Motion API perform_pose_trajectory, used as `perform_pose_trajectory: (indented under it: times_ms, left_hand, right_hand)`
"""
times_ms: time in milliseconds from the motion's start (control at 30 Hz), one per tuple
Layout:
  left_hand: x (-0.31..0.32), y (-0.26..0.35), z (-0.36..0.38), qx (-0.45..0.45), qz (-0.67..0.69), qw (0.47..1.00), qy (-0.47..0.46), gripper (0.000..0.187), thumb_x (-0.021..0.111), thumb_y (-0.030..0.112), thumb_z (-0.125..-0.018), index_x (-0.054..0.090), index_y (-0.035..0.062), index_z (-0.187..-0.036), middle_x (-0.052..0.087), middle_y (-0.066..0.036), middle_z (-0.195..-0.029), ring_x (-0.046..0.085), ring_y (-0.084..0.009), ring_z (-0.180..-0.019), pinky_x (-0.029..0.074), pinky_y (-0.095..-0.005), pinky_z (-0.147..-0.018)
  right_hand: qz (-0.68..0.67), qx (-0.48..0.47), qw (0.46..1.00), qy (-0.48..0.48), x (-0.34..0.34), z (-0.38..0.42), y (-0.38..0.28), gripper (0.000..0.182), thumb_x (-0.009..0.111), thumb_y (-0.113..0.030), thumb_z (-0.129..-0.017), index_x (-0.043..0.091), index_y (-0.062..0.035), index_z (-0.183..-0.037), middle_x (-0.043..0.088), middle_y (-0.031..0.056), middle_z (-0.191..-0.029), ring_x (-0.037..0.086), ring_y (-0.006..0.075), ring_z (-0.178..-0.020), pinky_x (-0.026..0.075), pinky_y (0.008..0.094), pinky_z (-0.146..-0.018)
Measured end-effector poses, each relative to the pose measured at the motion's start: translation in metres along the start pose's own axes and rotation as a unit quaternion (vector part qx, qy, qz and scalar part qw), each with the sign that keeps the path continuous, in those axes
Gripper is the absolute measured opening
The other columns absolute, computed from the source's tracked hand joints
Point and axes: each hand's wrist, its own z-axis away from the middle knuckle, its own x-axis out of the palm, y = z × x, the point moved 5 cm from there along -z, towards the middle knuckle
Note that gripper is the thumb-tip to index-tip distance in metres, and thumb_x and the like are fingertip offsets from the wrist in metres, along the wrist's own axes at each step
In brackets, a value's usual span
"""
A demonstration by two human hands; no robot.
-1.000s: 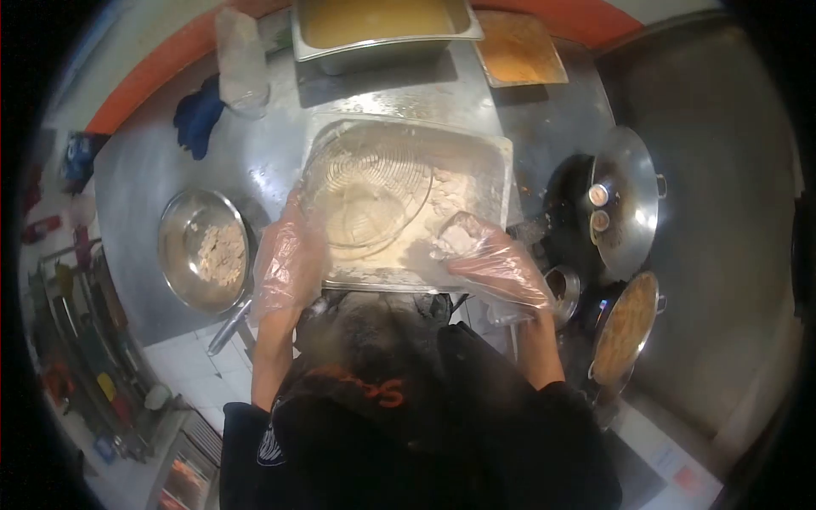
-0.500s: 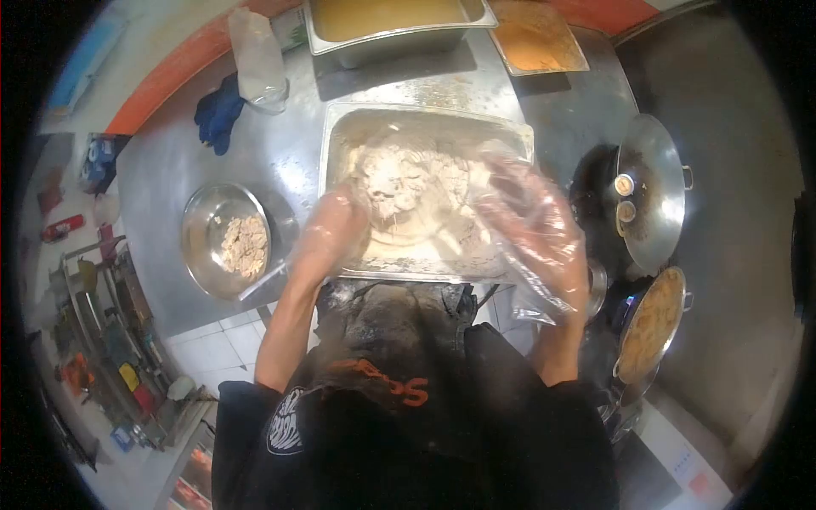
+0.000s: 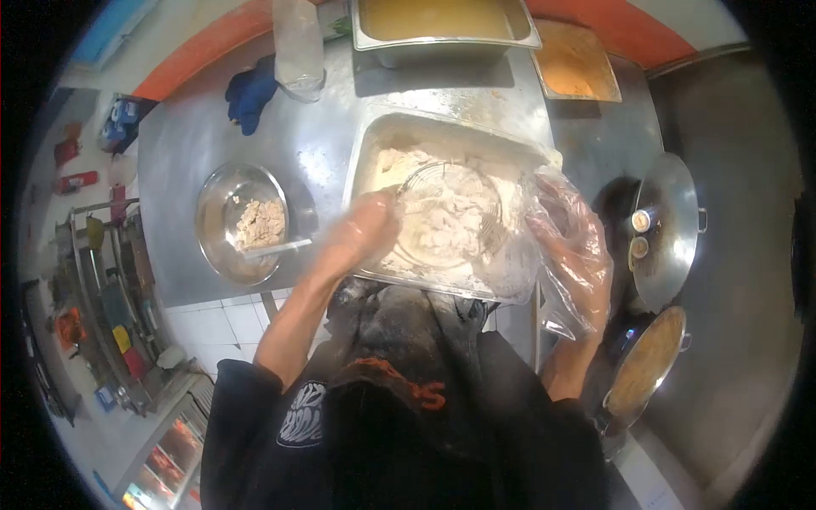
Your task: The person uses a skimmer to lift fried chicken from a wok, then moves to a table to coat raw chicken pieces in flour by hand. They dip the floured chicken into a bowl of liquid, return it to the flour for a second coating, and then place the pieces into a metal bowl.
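A metal tray holds pale flour. Inside it lies a round wire strainer with flour-coated pieces in its mesh. My left hand is closed on the strainer beside its left rim, and a light handle sticks out behind the hand over a steel bowl. My right hand, in a loose clear plastic glove, is at the tray's right rim; the crumpled plastic and blur hide how its fingers are set.
The steel bowl with pale pieces stands left. Behind are a blue cloth, a plastic bag, a deep pan of yellowish liquid and a tray of orange powder. Two woks are at right.
The strainer now shows plainly, with coated pieces gathered in it. Its handle has swung up over the steel bowl. The tray sits more slanted, and the whole view has shifted.
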Motion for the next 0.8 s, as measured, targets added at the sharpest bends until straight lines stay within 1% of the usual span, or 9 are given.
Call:
perform_pose_trajectory:
  times_ms: [100,200,233,367,433,567,667,733,800]
  left_hand:
    - [0.026,-0.023,-0.019,0.02,-0.028,0.999,-0.011,0.04,0.045,0.021,-0.103,0.062,-0.008,-0.125,0.071,-0.028,-0.101,0.07,-0.0394,-0.097,0.054,-0.0502,-0.087]
    - [0.02,-0.024,0.008,0.031,0.142,0.989,0.009,0.039,0.047,0.027,-0.104,0.065,0.0016,-0.128,0.072,-0.026,-0.103,0.07,-0.0373,-0.099,0.054,-0.048,-0.087]
    - [0.01,-0.03,0.024,0.027,0.169,0.984,-0.04,0.041,0.047,0.033,-0.105,0.063,0.0103,-0.135,0.07,-0.023,-0.119,0.067,-0.0357,-0.108,0.052,-0.0461,-0.095]
    - [0.024,-0.112,0.071,0.062,0.313,0.911,0.26,0.054,0.054,0.043,-0.102,0.061,0.005,-0.14,0.072,-0.016,-0.112,0.068,-0.021,-0.089,0.055,-0.0389,-0.082]
    - [0.002,-0.143,0.133,-0.074,0.229,0.918,0.316,0.056,0.055,0.046,-0.103,0.057,0.0076,-0.144,0.07,-0.017,-0.121,0.068,-0.0206,-0.097,0.056,-0.0355,-0.085]
    - [-0.015,-0.203,0.192,-0.159,0.306,0.783,0.517,0.051,0.051,0.016,-0.106,0.042,0.0152,-0.156,0.07,-0.013,-0.122,0.067,-0.0267,-0.105,0.053,-0.039,-0.09]
    - [-0.034,-0.187,0.186,-0.134,0.015,0.787,0.602,0.057,0.052,0.009,-0.104,0.037,0.0169,-0.159,0.072,-0.013,-0.104,0.068,-0.0306,-0.089,0.055,-0.0426,-0.081]
    - [-0.026,-0.213,0.173,-0.248,-0.089,0.83,0.492,0.061,0.053,0.006,-0.103,0.035,0.0184,-0.16,0.071,-0.013,-0.098,0.068,-0.0327,-0.086,0.054,-0.0448,-0.077]
    - [-0.028,-0.225,0.169,-0.196,-0.143,0.801,0.547,0.057,0.056,0.003,-0.101,0.043,0.0178,-0.155,0.073,-0.018,-0.111,0.072,-0.0247,-0.083,0.058,-0.0408,-0.072]
  right_hand:
    - [0.021,0.02,0.999,0.015,-0.001,-0.001,-0.001,0.05,0.071,0.003,-0.09,0.058,0.0037,-0.137,0.058,0.0181,-0.141,0.053,0.0252,-0.132,0.045,0.0377,-0.11]
    - [0.029,0.006,0.999,0.025,0.001,-0.008,-0.004,0.048,0.072,0.001,-0.091,0.059,0.0021,-0.137,0.058,0.0165,-0.141,0.053,0.0244,-0.131,0.045,0.0375,-0.11]
    - [0.026,0.006,0.999,0.029,0.001,-0.008,-0.003,0.049,0.073,0.001,-0.09,0.059,0.0015,-0.137,0.059,0.0163,-0.141,0.054,0.0249,-0.131,0.045,0.0378,-0.11]
    - [0.029,0.015,0.999,0.041,0.006,-0.011,0.004,0.049,0.075,-0.001,-0.09,0.06,-0.0008,-0.137,0.06,0.0157,-0.139,0.056,0.0267,-0.129,0.047,0.0392,-0.108]
    - [0.031,0.022,0.999,0.037,0.012,-0.013,0.008,0.05,0.076,-0.001,-0.089,0.061,-0.002,-0.137,0.061,0.0154,-0.138,0.057,0.0276,-0.128,0.049,0.0399,-0.107]
    - [0.061,0.043,0.997,0.007,0.025,-0.017,0.02,0.051,0.078,-0.003,-0.088,0.061,-0.0043,-0.136,0.063,0.0147,-0.137,0.059,0.0295,-0.126,0.051,0.0412,-0.105]
    - [0.131,0.061,0.988,-0.058,0.034,-0.029,0.034,0.046,0.071,-0.009,-0.095,0.059,0.0013,-0.138,0.057,0.0139,-0.143,0.05,0.0259,-0.134,0.039,0.0389,-0.114]
    - [0.166,0.041,0.981,-0.088,0.04,-0.035,0.039,0.048,0.071,-0.01,-0.095,0.057,0.0006,-0.14,0.057,0.0134,-0.144,0.051,0.0261,-0.134,0.04,0.0391,-0.114]
    - [0.215,0.018,0.97,-0.112,0.041,-0.041,0.047,0.05,0.071,-0.011,-0.096,0.055,-0.0001,-0.142,0.057,0.0129,-0.144,0.052,0.0261,-0.132,0.041,0.0395,-0.113]
